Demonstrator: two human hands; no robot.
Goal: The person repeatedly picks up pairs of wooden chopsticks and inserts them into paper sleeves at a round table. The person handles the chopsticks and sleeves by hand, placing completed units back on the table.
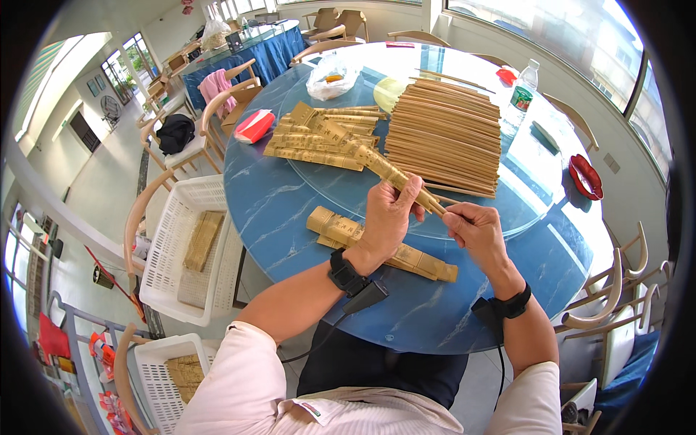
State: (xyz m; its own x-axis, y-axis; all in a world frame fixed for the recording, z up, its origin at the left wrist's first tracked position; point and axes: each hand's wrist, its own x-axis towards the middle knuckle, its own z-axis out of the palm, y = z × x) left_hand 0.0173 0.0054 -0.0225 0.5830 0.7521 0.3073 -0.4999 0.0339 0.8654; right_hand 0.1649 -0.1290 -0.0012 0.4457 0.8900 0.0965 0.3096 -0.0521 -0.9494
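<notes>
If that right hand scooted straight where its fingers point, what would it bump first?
Beyond the thin stick it seems to pinch, the right hand would probably bump the left hand, which grips the gold sleeve. Depth is hard to judge.

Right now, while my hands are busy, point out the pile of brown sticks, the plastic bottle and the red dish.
Pile of brown sticks (444, 138): head view, middle of its upper surface.
Plastic bottle (522, 97): head view, on its label.
Red dish (586, 177): head view, its middle.
</notes>
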